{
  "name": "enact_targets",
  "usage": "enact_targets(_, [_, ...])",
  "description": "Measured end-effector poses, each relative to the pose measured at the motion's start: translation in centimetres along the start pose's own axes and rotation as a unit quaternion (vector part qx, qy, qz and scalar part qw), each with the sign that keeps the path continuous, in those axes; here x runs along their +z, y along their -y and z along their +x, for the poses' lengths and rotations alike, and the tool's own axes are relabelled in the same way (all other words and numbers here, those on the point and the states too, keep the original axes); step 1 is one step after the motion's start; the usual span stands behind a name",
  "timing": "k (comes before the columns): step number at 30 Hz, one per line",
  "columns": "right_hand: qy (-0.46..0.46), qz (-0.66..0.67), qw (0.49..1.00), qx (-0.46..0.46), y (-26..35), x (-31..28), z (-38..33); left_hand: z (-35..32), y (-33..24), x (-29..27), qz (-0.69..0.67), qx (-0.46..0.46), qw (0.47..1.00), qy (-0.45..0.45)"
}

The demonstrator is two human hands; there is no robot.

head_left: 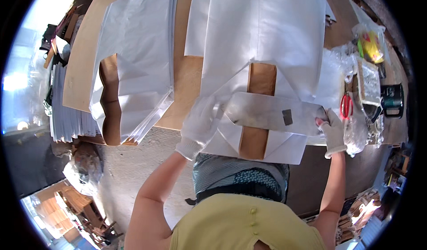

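White paper bag (pixel 262 49) flat on brown desk (pixel 187 85), bottom flaps folded open, brown strip showing inside. Grey board (pixel 271 113) lies across flaps. Left hand (pixel 200 123), white glove, fingers curled around board's left end; right hand (pixel 331 127), gloved, fingers pinching right end. Stack of similar white bags (pixel 133 58) at left, well apart. Red scissors (pixel 346 105) just right of board, clear plastic wrap (pixel 356 130) and dark mug (pixel 393 99) beyond.

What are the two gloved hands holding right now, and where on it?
A flat metal plate, held across the folded white paper bag: left hand at its left end, right hand at its right end.
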State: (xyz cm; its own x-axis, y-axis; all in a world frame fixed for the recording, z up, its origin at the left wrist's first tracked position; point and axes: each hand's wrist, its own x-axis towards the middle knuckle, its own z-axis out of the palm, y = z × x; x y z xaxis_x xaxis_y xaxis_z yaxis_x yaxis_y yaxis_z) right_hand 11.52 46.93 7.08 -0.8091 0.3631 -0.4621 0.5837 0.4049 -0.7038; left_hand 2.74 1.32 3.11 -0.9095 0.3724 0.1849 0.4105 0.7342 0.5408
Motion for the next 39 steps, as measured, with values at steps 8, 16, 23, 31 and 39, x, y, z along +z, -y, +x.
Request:
enact_targets(8, [-0.083,-0.207,0.973,-0.059,5.2,6.4,1.3,3.3,6.3,-2.6,-0.120,0.164,0.971,0.122])
enact_targets(16, [-0.136,-0.262,0.945,-0.141,3.1,8.3,1.2,3.9,7.6,-2.5,-0.174,0.189,0.954,0.152])
enact_targets(23, [0.022,-0.563,0.807,-0.178,9.2,8.4,3.4,3.6,1.5,-3.5,0.045,0.266,0.950,0.158])
enact_targets(31, [0.130,-0.397,0.908,-0.043,11.6,7.6,5.3,3.5,-1.3,2.1,0.127,0.300,0.927,0.184])
enact_targets(39, [0.080,-0.335,0.895,-0.284,6.1,6.3,-1.1,2.8,0.2,2.6,-0.099,0.198,0.972,0.084])
